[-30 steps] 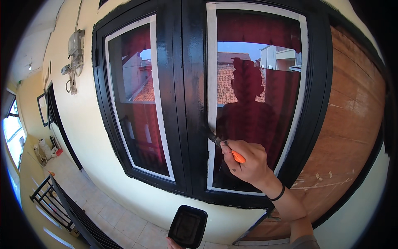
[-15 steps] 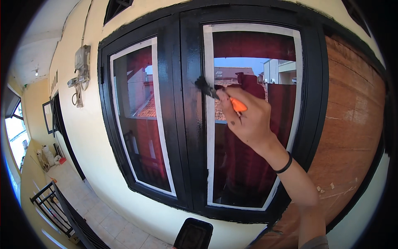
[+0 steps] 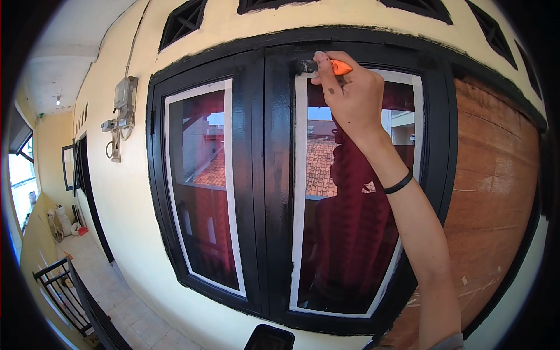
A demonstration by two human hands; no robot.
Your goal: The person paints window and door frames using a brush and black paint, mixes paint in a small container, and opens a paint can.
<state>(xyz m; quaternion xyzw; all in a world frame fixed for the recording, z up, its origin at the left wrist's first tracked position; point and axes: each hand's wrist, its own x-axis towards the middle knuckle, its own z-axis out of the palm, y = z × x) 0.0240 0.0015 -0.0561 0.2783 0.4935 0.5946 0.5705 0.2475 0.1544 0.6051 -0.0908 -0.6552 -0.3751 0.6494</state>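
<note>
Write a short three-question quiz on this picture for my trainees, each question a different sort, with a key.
1. Multiple choice: what colour is the handle of the brush in the person's right hand?
A. Blue
B. Orange
C. Green

2. True or false: the black tray shows at the top edge of the picture.

3. Count: how many large window panes have a white border?

Key:
1. B, orange.
2. False; it shows at the bottom edge.
3. Two.
</note>
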